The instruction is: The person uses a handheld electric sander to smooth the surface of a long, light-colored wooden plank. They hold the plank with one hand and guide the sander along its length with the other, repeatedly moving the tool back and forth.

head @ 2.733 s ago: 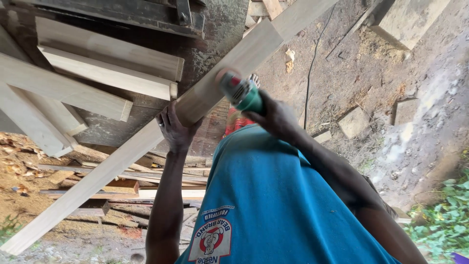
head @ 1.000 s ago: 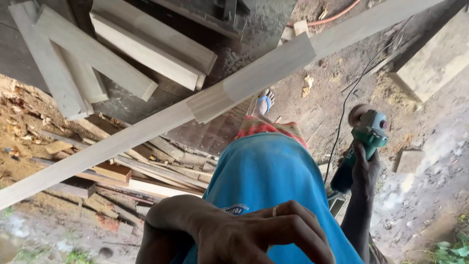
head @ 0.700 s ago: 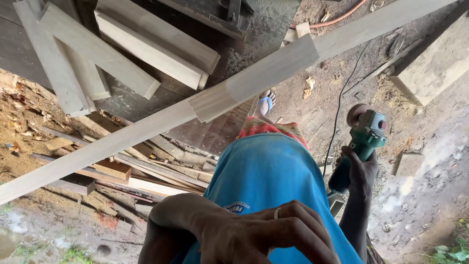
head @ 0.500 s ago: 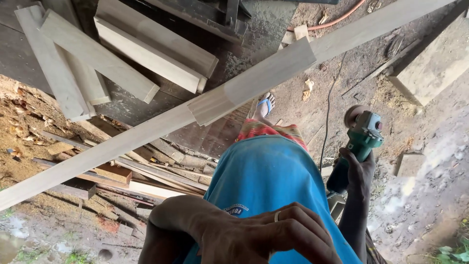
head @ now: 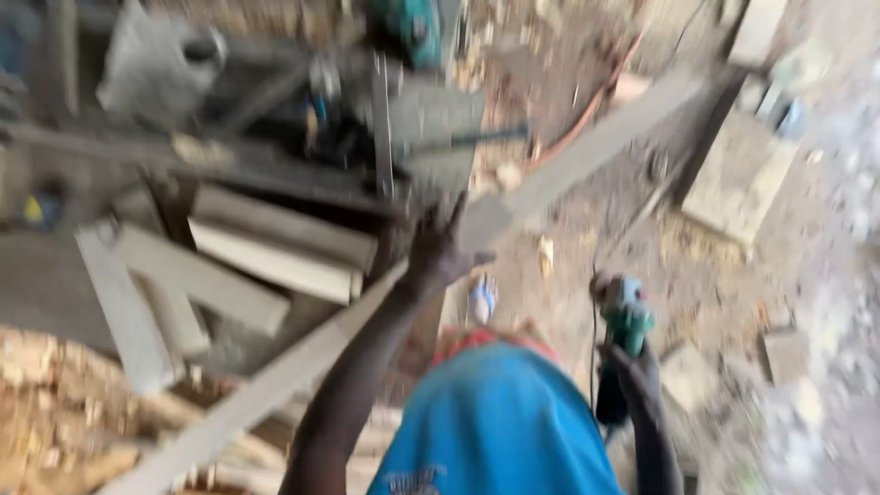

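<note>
Wooden plank (head: 275,390) under left hand (head: 440,252); right hand (head: 637,380) grips green grinder (head: 626,312).

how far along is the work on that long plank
Done: hard to judge, the frame is blurred and the plank shows no clear worked surface. In hand: the left hand rests on the plank near its middle, while the right hand holds a green grinder off to the side, clear of the wood. Left: the grinder is not on the plank, and more boards lie stacked beside it.
</note>
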